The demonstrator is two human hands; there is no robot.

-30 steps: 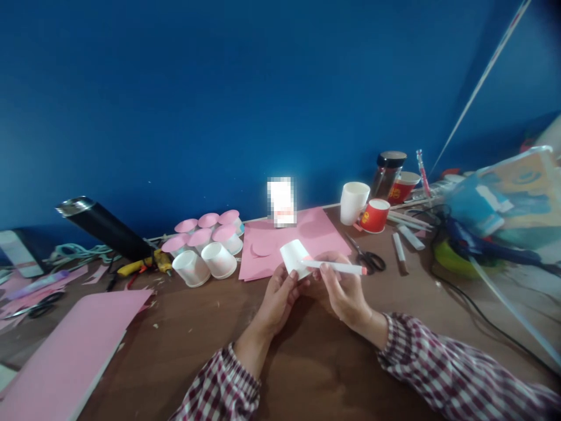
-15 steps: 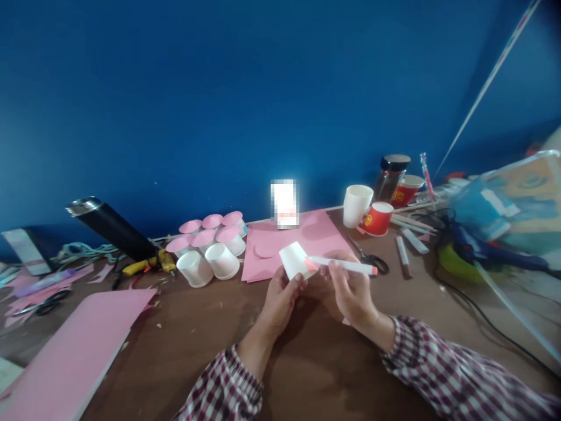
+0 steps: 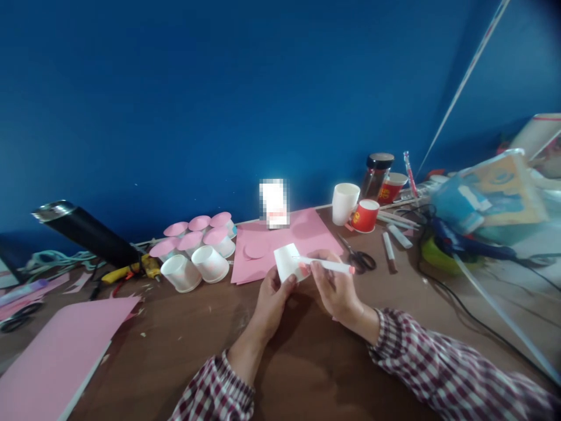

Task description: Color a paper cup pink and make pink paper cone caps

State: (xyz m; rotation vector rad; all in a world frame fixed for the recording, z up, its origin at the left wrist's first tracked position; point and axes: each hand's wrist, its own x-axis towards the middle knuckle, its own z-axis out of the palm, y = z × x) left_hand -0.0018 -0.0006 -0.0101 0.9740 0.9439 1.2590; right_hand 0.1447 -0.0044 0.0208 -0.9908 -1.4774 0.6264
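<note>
My left hand (image 3: 270, 301) grips a small white paper cup (image 3: 287, 261) near the middle of the view, thumb on its lower side. A coral-coloured patch shows on the right side of this cup. In my right hand (image 3: 336, 292) is a white marker (image 3: 328, 265) with a coral end, its other end close against the cup. Behind the cup lie pink paper sheets (image 3: 307, 225) with a pink disc (image 3: 255, 250) on them. To the left stand two white cups (image 3: 180, 273) and several cups topped with pink discs (image 3: 199, 223).
At left are a black flask (image 3: 92, 231), a yellow glue gun (image 3: 120, 273) and a pink sheet (image 3: 56, 351). At right stand a white cup (image 3: 345, 204), a red cup (image 3: 365, 216) and a dark-lidded jar (image 3: 377, 178), with scissors (image 3: 363, 261) and markers (image 3: 389, 251) nearer.
The camera view has shifted slightly to the right, so most things appear further left. Both hands keep their holds, and the marker's near end now lies further over the cup's face.
</note>
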